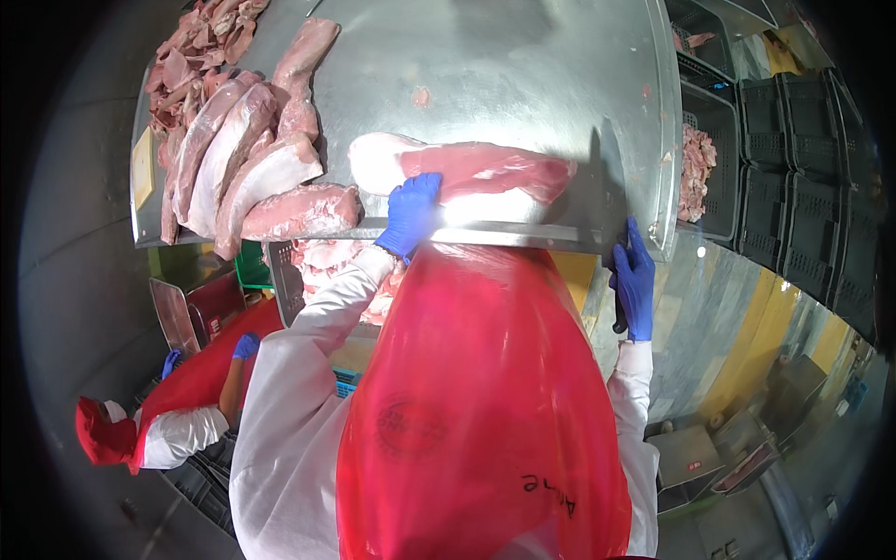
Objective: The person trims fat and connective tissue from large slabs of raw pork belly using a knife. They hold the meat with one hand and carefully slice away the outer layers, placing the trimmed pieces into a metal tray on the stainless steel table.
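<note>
A long piece of pink raw meat (495,168) with a pale end lies along the near edge of the steel table (523,75). My left hand (411,215), in a blue glove, grips its near side left of the middle. At the table's right corner, my gloved right hand (636,285) is closed around the dark handle of a knife (609,173). The blade points away from me over the tabletop, to the right of the meat and apart from it. The fingers partly hide the handle.
Several long meat pieces (247,154) and a heap of trimmings (201,47) cover the table's left side. Crates of meat stand below the near edge (327,257) and at the right (719,168). Stacked dark crates (807,159) rise further right. A co-worker (187,411) is at lower left.
</note>
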{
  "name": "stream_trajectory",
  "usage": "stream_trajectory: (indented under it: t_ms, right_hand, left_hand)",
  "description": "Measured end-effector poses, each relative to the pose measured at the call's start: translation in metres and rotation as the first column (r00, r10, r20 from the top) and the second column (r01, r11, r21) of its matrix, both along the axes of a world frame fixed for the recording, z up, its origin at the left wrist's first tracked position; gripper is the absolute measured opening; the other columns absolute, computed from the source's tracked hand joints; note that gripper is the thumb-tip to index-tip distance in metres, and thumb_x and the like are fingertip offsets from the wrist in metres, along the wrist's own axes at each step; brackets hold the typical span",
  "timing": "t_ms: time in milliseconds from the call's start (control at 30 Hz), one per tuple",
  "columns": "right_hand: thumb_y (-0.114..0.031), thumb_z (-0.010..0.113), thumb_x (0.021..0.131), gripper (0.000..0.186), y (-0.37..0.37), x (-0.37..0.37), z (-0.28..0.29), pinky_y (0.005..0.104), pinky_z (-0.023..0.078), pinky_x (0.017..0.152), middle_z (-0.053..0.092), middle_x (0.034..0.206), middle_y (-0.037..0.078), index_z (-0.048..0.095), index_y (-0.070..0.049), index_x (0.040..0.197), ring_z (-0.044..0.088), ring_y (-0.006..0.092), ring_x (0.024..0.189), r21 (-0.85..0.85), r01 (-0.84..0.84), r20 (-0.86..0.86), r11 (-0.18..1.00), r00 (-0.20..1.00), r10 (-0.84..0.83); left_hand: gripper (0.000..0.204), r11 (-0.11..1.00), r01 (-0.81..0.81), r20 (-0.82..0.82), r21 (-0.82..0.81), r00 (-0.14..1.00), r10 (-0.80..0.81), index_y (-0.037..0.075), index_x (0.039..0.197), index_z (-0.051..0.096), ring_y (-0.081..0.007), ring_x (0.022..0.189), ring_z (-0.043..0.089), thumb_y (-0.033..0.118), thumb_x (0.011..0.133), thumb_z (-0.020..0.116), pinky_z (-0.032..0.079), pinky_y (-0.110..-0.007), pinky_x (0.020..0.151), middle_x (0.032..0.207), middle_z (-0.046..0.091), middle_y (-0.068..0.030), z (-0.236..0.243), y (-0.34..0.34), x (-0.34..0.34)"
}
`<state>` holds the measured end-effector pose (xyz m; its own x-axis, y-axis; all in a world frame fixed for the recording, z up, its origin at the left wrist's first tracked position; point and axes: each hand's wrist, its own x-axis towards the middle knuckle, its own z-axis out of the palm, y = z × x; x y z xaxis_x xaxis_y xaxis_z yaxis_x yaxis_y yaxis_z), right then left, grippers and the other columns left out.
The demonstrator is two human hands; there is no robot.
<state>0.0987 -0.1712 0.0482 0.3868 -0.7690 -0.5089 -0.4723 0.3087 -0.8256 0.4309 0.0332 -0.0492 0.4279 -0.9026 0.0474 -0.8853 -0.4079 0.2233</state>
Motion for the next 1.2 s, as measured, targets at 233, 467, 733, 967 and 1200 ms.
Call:
stream_trajectory:
  t_ms: [233,467,733,967,1200]
  right_hand:
    - [-0.011,0.058,0.099,0.055,0.010,-0.011,-0.045,0.0253,0.040,0.056,0.047,0.070,-0.004,0.046,-0.017,0.152,0.037,0.0059,0.061,-0.003,-0.261,-0.030,0.965,0.965,0.261]
    - [-0.010,0.058,0.098,0.054,0.023,-0.011,-0.070,0.0256,0.043,0.057,0.051,0.067,-0.001,0.048,-0.015,0.151,0.042,0.0068,0.060,0.016,-0.444,-0.021,0.896,0.896,0.444]
    - [-0.010,0.056,0.100,0.052,0.028,-0.013,-0.016,0.0220,0.039,0.051,0.056,0.077,-0.002,0.047,-0.013,0.151,0.044,0.0044,0.058,0.223,-0.164,-0.163,0.961,0.966,0.202]
    - [-0.013,0.057,0.103,0.050,0.051,-0.007,0.012,0.0213,0.038,0.051,0.054,0.074,-0.003,0.046,-0.013,0.152,0.042,0.0043,0.057,0.158,0.012,-0.217,0.987,0.976,0.023]
    - [-0.010,0.060,0.100,0.053,0.074,0.012,0.012,0.0235,0.039,0.054,0.045,0.064,-0.005,0.049,-0.021,0.151,0.037,0.0046,0.058,0.050,-0.209,-0.359,0.977,0.909,0.212]
  left_hand:
    - [0.048,0.984,-0.176,-0.270,-0.014,0.949,0.165,0.010,0.125,0.060,-0.0347,0.101,0.061,0.026,0.082,0.074,0.047,-0.047,0.090,0.103,0.064,-0.0146,-0.003,0.041,-0.006]
    - [0.055,0.943,-0.331,-0.109,-0.024,0.939,0.327,0.007,0.127,0.061,-0.0394,0.114,0.057,0.038,0.083,0.075,0.047,-0.050,0.096,0.123,0.060,-0.0249,-0.020,0.079,0.073]
    - [0.051,0.973,0.216,-0.546,0.080,0.826,-0.138,0.007,0.123,0.067,-0.0341,0.116,0.061,0.040,0.085,0.071,0.048,-0.042,0.100,0.125,0.066,-0.0150,-0.038,-0.065,0.107]
    - [0.024,0.758,0.646,-0.675,0.087,0.598,-0.432,0.003,0.096,0.067,-0.0389,0.090,0.062,0.022,0.082,0.067,0.049,-0.046,0.080,0.093,0.065,-0.0209,-0.048,-0.142,0.064]
    - [0.021,0.790,0.609,-0.630,-0.072,0.586,-0.509,0.004,0.096,0.065,-0.0402,0.095,0.061,0.019,0.082,0.068,0.049,-0.048,0.082,0.094,0.062,-0.0210,-0.038,-0.103,0.043]
